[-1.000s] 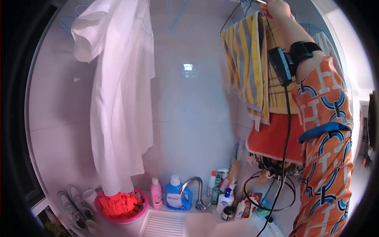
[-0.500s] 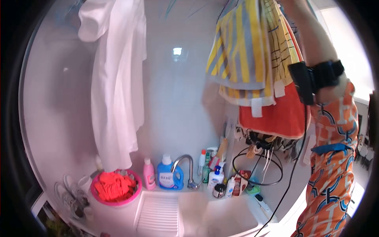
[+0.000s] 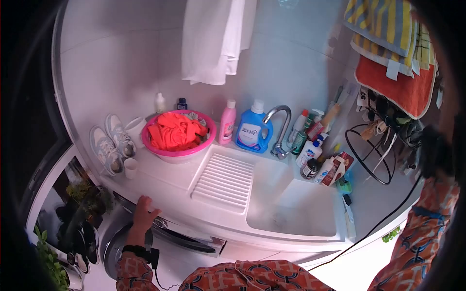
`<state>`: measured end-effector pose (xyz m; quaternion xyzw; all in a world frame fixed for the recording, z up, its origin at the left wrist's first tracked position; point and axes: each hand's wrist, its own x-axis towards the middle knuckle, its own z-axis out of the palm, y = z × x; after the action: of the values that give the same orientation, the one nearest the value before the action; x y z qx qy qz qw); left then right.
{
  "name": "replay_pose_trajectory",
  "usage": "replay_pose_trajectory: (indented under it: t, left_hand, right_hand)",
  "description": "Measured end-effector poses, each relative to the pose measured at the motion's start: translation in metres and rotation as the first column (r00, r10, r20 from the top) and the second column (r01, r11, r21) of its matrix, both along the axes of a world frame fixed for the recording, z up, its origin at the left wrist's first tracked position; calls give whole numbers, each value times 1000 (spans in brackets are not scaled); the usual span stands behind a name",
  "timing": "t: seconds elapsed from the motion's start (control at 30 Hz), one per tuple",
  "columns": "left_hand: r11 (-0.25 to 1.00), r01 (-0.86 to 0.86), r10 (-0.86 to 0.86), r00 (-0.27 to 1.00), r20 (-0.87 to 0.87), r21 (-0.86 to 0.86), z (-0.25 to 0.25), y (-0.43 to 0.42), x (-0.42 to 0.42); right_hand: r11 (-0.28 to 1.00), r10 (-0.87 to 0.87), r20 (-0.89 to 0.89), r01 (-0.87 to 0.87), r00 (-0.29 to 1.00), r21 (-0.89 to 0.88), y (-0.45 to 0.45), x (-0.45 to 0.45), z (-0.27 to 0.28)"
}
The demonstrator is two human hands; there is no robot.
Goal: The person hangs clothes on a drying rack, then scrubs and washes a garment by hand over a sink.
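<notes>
My left hand (image 3: 143,216) is in front of the white counter (image 3: 170,194), above the front of the washing machine (image 3: 167,264) and close to its knob. Its fingers are apart and nothing is in them. At the right edge my right sleeve (image 3: 427,228) rises into shadow; the right hand itself is out of sight. That raised arm is nearest the hanging striped towels (image 3: 381,24) and the red towel (image 3: 395,82). On the counter sits a pink basin (image 3: 211,138) with bright red-orange clothes (image 3: 177,131) in it. A white garment (image 3: 213,43) hangs above.
A washboard sink (image 3: 291,230) has a curved tap (image 3: 279,145) behind it. Beside it stand a blue detergent jug (image 3: 250,131), a pink bottle (image 3: 227,121) and several other bottles. Sneakers (image 3: 107,150) and a white cup (image 3: 130,168) are at left. A black cable (image 3: 371,252) crosses at right.
My view has tilted down and turned right, so the counter and sink show more fully. My left hand has come into view; the raised right arm now lies further toward the edge.
</notes>
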<state>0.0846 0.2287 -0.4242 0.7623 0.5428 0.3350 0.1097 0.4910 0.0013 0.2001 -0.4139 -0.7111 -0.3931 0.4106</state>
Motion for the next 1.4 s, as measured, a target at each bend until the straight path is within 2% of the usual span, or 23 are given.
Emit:
replay_pose_trajectory:
  t: [0.07,0.1,0.17,0.23,0.3,0.33,0.37,0.43,0.5,0.6,0.7,0.83,0.93,0.97,1.0,1.03,1.1,1.2,1.27,1.3,1.37,1.4]
  left_hand:
    - [999,3,-2,1000,9,-45,4,-1,-2]
    - [1000,6,-6,1000,7,-27,2,-3,-3]
    - [1000,7,-7,1000,3,10,-1,-2,-2]
    - [1000,-2,1,999,51,10,1,-4,1]
    - [1000,-10,9,996,87,7,2,-6,3]
    - [1000,-17,16,995,101,6,3,-6,4]
    - [1000,-23,22,993,115,7,4,-5,5]
    - [1000,-7,7,991,136,-6,5,-6,4]
    - [1000,9,-8,988,152,-10,5,-5,3]
    - [999,21,-16,992,128,-37,10,-9,3]
    - [999,45,-43,994,102,-14,14,-10,2]
    - [999,45,-45,998,52,16,14,-13,2]
    - [1000,-18,18,991,-136,-3,20,-7,5]
    - [999,-3,-9,976,-218,-51,29,2,4]
    - [923,-43,-93,939,-330,-382,77,4,11]
    - [886,-75,-98,934,-343,-458,96,11,14]
    - [932,-41,-39,976,-213,-359,132,20,24]
    - [991,44,-55,995,-82,-129,188,29,43]
    - [994,78,-88,987,-135,-74,218,27,56]
    - [994,95,-101,981,-167,-45,229,28,62]
    - [992,119,-123,977,-172,-37,221,39,69]
    - [991,132,-135,975,-179,-25,212,47,70]
  right_hand:
    - [997,-5,-39,3,999,-74,15,4,-37]
    - [998,40,-86,-45,995,-50,27,3,-57]
    - [932,63,-155,-113,986,-343,40,-5,-98]
    - [811,68,-184,-162,981,-562,45,-17,-147]
    - [713,31,-333,-255,942,-654,52,-18,-198]
    - [681,12,-309,-234,951,-693,54,-17,-220]
    - [650,-5,-283,-212,959,-730,58,-15,-243]
    - [546,-70,-547,-427,834,-721,71,-9,-299]
    - [455,-213,-658,-523,723,-721,80,-6,-347]
    - [417,-339,-673,-536,657,-734,87,-8,-409]
    - [360,-375,-647,-539,664,-762,83,-14,-434]
    - [362,-451,-632,-518,630,-775,76,-15,-444]
    - [338,-438,-697,-615,567,-713,62,-5,-436]
    - [346,-426,-723,-641,544,-685,60,-1,-420]
    - [355,-406,-750,-665,523,-657,55,2,-401]
    - [359,-383,-773,-689,506,-630,53,4,-381]
    - [375,-243,-790,-697,562,-611,51,9,-340]
    - [427,-43,-767,-682,640,-594,48,14,-273]
    - [506,72,-734,-659,675,-556,47,0,-227]
    - [578,147,-651,-599,745,-554,51,-5,-204]
    - [717,246,-480,-492,842,-495,53,-17,-162]
    - [776,321,-426,-493,846,-393,60,-24,-142]
